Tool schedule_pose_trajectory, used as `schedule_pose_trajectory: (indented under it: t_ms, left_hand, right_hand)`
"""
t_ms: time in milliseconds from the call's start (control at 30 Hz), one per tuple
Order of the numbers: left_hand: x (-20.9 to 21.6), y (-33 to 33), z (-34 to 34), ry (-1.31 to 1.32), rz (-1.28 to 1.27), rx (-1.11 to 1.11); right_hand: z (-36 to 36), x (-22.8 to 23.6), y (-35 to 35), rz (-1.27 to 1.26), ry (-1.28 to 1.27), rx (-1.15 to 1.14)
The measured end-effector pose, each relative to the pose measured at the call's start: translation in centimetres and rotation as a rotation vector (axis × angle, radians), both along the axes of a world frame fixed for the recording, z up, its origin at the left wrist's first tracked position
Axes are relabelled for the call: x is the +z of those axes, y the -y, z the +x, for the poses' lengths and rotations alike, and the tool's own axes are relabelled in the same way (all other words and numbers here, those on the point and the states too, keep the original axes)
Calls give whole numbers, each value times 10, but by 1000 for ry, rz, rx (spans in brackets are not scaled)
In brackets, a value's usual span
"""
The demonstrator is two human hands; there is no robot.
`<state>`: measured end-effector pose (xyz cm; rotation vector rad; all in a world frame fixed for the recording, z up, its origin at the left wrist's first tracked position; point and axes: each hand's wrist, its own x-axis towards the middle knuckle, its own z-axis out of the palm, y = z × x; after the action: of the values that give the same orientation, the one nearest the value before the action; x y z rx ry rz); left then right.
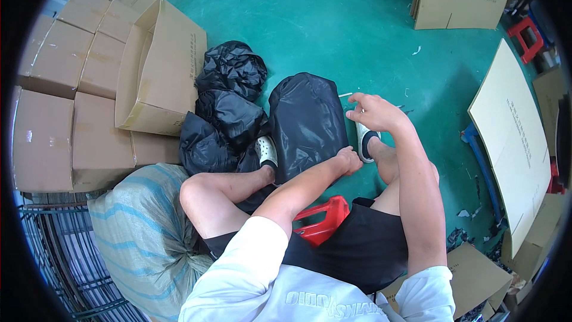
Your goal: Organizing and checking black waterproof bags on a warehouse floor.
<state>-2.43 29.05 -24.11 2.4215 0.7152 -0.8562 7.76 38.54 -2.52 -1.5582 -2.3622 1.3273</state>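
A full black plastic bag [305, 125] stands between my feet, its surface shiny and creased. At its lower right edge is my left hand [348, 161], with the fingers curled closed. What they hold, if anything, is hidden. Above and to the right, my right hand [376, 112] hovers over my shoe, with bent fingers and a gap between thumb and forefinger. Nothing shows in that gap. A thin white strip [345, 94] lies just beyond those fingertips, and I cannot tell whether it touches them.
Several more black bags [232, 113] are heaped left of the bag. Stacked cartons [44, 134], an opened carton [170, 65] and a striped woven sack [140, 226] line the left. A red plastic stool [325, 220] shows between my legs. Flat cardboard [515, 143] leans at the right.
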Motion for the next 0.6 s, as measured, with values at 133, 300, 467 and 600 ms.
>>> schedule_pose_trajectory:
  t_ms: [133,300,467,600]
  left_hand:
    - [6,5,4,-3,41,12]
    - [9,10,8,-2,105,32]
    - [14,34,-13,233,548,-31]
    - [56,57,-30,609,645,857]
  right_hand:
    - [0,-6,-1,42,12,42]
    - [-1,-2,-2,34,2,57]
    - [-3,-9,-2,49,2,58]
    - [7,-9,-2,53,24,43]
